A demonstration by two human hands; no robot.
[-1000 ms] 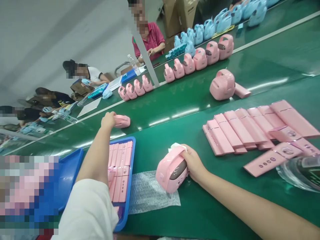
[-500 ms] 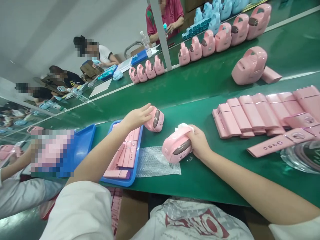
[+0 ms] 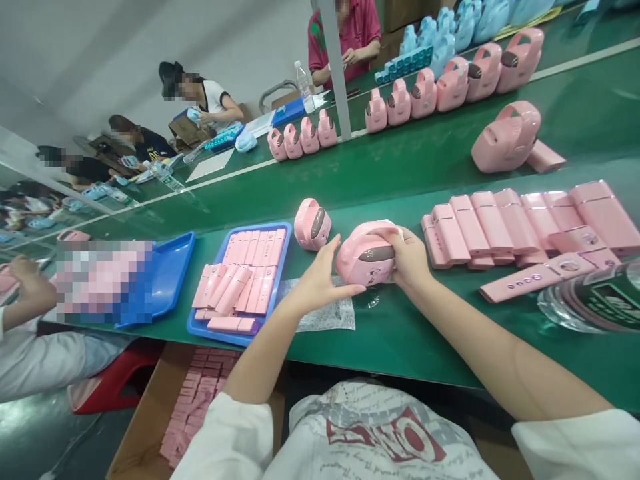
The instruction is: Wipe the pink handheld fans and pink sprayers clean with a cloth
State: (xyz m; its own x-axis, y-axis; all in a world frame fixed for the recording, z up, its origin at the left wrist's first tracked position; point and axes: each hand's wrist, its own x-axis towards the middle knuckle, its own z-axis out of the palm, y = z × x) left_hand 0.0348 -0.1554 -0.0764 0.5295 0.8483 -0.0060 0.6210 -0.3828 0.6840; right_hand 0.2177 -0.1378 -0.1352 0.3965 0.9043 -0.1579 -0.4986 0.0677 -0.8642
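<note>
My right hand (image 3: 410, 257) grips a pink handled case (image 3: 367, 257) with a dark oval window, and a bit of white cloth or tissue shows at its handle. My left hand (image 3: 323, 283) is spread at the left side of this case, thumb and fingers apart. Behind my left hand, a second pink handled case (image 3: 312, 225) stands upright on the green table. Under my left hand lies a sheet of bubble wrap (image 3: 333, 315). To the left, a blue tray (image 3: 281, 283) holds rows of pink rectangular pieces, several heaped loosely.
Pink pieces (image 3: 505, 227) are piled at the right, beside a clear bottle (image 3: 595, 297). Pink cases (image 3: 425, 93) line a raised ledge. Another blue tray (image 3: 173, 277) lies left, near a co-worker's hand (image 3: 30, 283). A carton (image 3: 145, 407) of pink pieces sits below the table.
My left hand has left the standing case and moved right and down to the held case. My right hand has raised that case slightly and shifted it right. The view has shifted.
</note>
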